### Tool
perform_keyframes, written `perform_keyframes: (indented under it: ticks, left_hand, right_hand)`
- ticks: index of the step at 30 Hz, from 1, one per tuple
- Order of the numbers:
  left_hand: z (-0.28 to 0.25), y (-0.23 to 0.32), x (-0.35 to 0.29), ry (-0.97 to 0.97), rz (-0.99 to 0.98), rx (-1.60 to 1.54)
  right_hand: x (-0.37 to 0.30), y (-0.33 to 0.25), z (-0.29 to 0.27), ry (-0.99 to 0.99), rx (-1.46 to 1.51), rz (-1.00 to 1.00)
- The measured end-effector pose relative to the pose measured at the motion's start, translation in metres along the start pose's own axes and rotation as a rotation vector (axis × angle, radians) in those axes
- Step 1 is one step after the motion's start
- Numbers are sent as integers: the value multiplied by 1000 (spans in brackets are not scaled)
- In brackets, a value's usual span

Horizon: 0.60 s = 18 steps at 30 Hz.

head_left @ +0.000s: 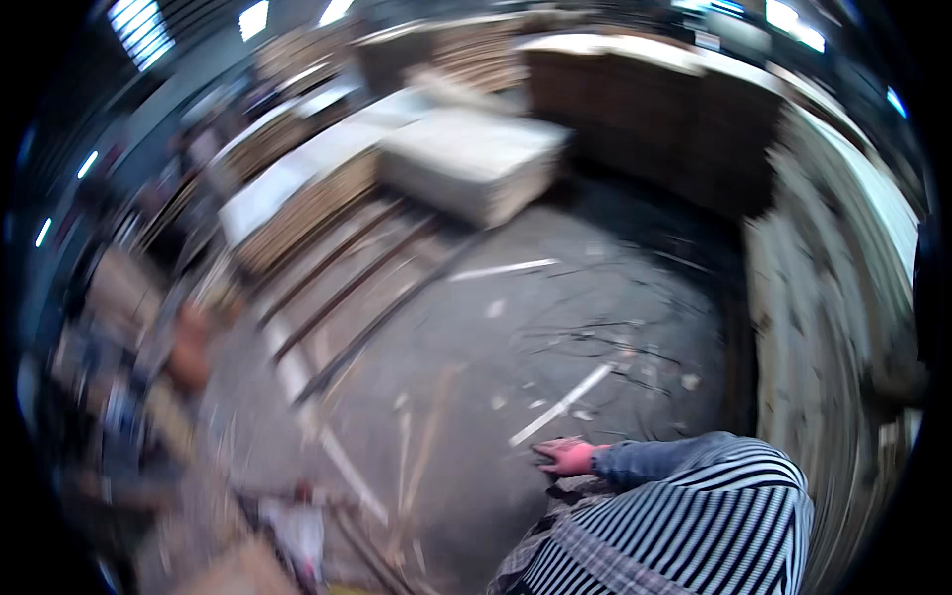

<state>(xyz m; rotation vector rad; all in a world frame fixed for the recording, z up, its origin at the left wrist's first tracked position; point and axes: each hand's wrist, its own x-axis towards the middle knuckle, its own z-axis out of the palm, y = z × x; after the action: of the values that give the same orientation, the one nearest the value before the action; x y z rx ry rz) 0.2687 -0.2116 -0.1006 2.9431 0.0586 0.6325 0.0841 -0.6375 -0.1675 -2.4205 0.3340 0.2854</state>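
My right hand [565,456], in a pink glove with darker fingertips, hangs in front of my body at the lower right. Its fingers point left, look somewhat apart and show nothing between them, though motion blurs them. A blue sleeve covers the forearm, with striped clothing and a plaid cloth behind it. Just beyond the hand in the picture, a pale narrow strip [562,405] lies on the grey floor [476,357]; I see no contact between them. My left hand is out of view.
A tall stack of wooden sheets [808,297] rises close on my right. Ahead stand a pale board stack [476,159] and a long dark stack [645,119]. Dark rails [347,288] run along the floor, with scattered scraps [595,337]. Blurred clutter [119,397] fills the left.
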Motion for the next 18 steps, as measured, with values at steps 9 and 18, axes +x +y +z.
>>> perform_keyframes:
  ticks: [9, 18]
  left_hand:
    - [103, 358, -21, -573, 468, -540]
    - [175, 433, 1, -884, -207, -859]
  right_hand:
    - [-66, 160, -77, 354, 328, 401]
    - [-7, 303, -255, 626, 278, 485]
